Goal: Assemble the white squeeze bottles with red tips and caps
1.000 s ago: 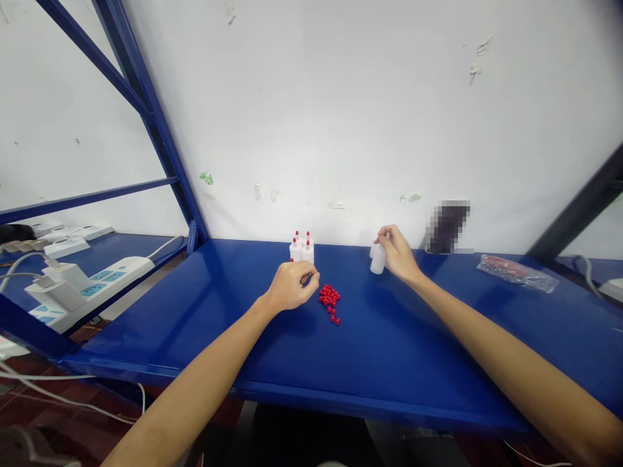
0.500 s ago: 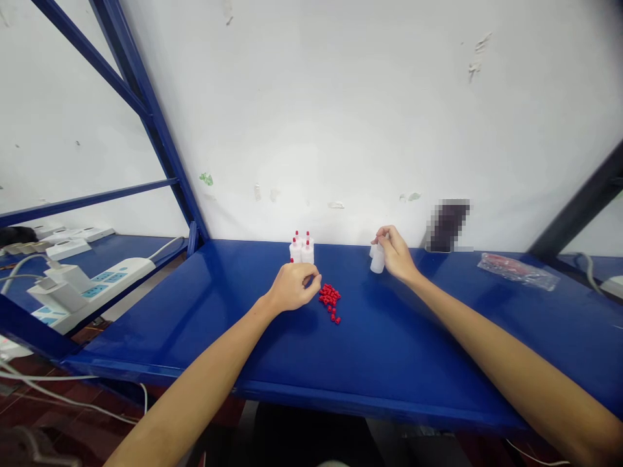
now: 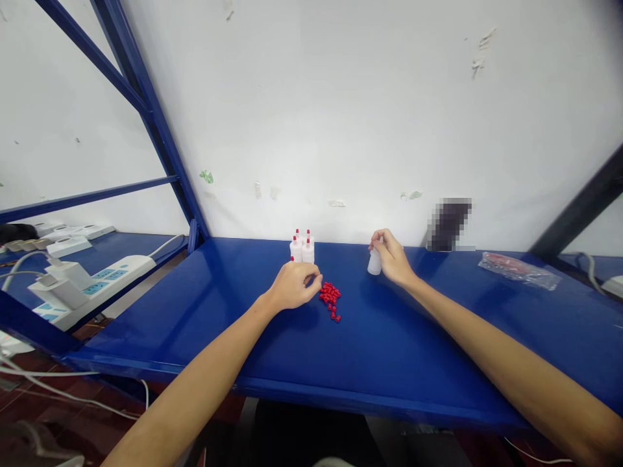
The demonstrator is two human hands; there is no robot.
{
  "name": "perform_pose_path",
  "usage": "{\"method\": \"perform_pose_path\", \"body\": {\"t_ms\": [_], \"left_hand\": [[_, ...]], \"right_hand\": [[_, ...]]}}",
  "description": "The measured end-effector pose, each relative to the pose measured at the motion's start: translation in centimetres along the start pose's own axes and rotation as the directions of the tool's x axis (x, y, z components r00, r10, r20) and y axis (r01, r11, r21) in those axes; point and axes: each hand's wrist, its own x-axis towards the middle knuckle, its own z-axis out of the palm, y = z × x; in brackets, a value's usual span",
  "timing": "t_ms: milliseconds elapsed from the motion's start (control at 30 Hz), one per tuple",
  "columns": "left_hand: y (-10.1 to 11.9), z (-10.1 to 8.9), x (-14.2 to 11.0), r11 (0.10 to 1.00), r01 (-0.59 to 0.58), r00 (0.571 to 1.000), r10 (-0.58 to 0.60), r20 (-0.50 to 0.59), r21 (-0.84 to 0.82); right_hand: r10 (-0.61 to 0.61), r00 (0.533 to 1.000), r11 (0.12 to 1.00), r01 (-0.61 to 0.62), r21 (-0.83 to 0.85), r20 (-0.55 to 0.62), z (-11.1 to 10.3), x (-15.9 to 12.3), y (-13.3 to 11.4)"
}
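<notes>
My left hand (image 3: 293, 286) rests curled on the blue shelf (image 3: 379, 337), fingers pinched together just left of a small heap of red caps (image 3: 330, 298); what it pinches is hidden. Behind it stand a few small white bottles with red caps (image 3: 302, 248). My right hand (image 3: 390, 257) is closed round a small uncapped white bottle (image 3: 374, 261) standing near the wall.
A clear plastic bag with red pieces (image 3: 516, 270) lies at the right. A dark blurred object (image 3: 448, 225) stands by the wall. White power strips and adapters (image 3: 82, 281) lie on the neighbouring shelf at left, beyond the blue frame struts (image 3: 150, 123).
My right hand with the white bottle has shifted slightly left; only one bottle shows by it now. My left hand has barely moved.
</notes>
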Motion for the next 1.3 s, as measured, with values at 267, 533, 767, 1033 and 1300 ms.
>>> {"method": "perform_pose_path", "body": {"t_ms": [267,533,767,1033,1300], "left_hand": [[-0.1,0.2,0.0,0.999,0.039,0.988,-0.034,0.153,-0.029],[-0.6,0.5,0.0,0.997,0.001,0.955,0.022,0.295,-0.078],[-0.9,0.4,0.1,0.994,-0.061,0.947,0.086,0.310,-0.090],[-0.9,-0.3,0.3,0.996,-0.059,0.938,0.080,0.336,-0.073],[-0.8,-0.7,0.3,0.994,-0.107,0.932,0.103,0.346,-0.008]], "right_hand": [[0.008,1.000,0.986,-0.011,0.168,0.019,0.9,-0.8,-1.4],[0.124,0.991,0.907,-0.130,0.401,0.042,2.9,-2.1,-2.3],[0.243,0.951,0.831,-0.306,0.464,0.192,3.7,-2.2,-3.4],[0.271,0.927,0.790,-0.367,0.491,0.258,3.8,-3.7,-2.5],[0.170,0.891,0.795,-0.377,0.476,0.421,3.7,-4.8,-3.8]]}}
